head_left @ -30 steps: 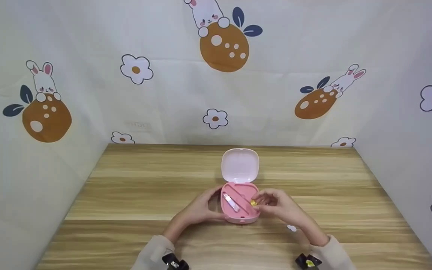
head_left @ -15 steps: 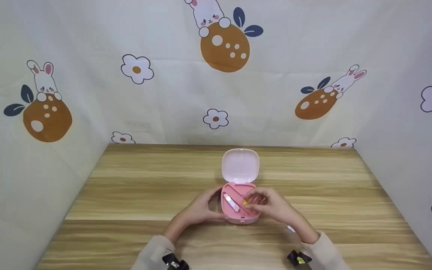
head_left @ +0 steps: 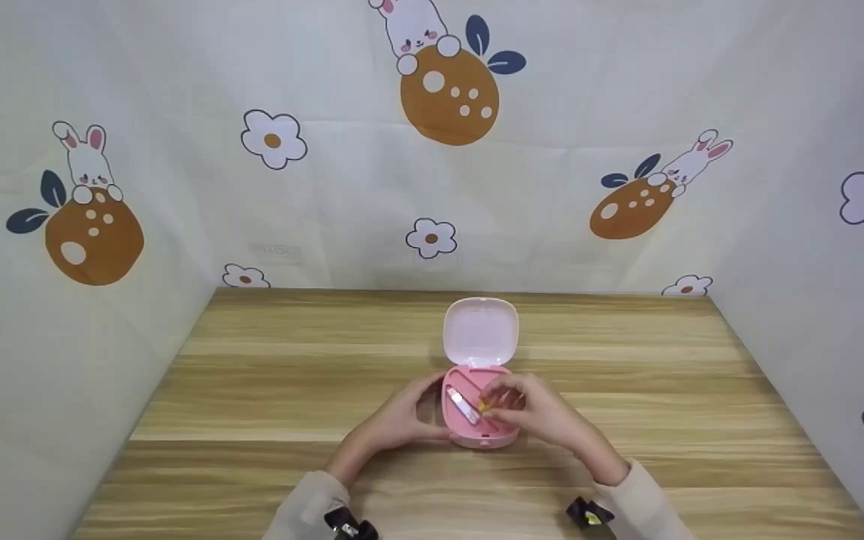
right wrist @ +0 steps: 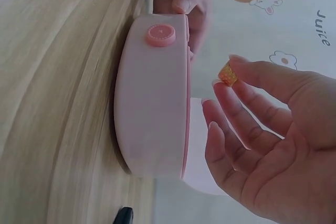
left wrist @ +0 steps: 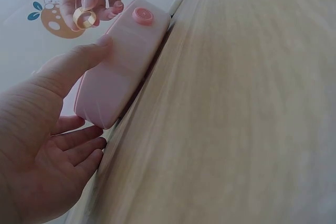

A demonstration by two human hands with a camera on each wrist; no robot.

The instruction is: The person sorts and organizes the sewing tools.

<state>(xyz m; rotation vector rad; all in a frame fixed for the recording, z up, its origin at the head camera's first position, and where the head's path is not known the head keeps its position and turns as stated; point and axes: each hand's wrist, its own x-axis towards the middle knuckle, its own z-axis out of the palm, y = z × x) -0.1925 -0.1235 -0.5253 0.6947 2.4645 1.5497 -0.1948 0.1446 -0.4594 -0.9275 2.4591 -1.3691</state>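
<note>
A pink case [head_left: 484, 441] sits on the wooden table with its pale lid [head_left: 481, 331] tipped back. My left hand [head_left: 404, 415] grips the case's left side, thumb at the front and fingers behind. Between the thumb and fingertips of my right hand [head_left: 535, 411] is a gold ring [left wrist: 84, 19], pinched just over the case's middle. The ring's textured outside shows in the right wrist view [right wrist: 228, 75]. A shiny silvery strip [head_left: 463, 406] lies in the slanted left slot of the pink insert. My right fingers cover the insert's right part.
Wood-grain table [head_left: 267, 360] surrounds the case. Cloth walls [head_left: 327, 187] printed with rabbits and flowers stand behind and on both sides. A round pink button [right wrist: 160, 35] juts from the case's front. Black camera mounts [head_left: 350, 523] sit at the wrists.
My right hand has moved left with the ring, from the case's right side to over its middle. The left hand and the case have stayed put.
</note>
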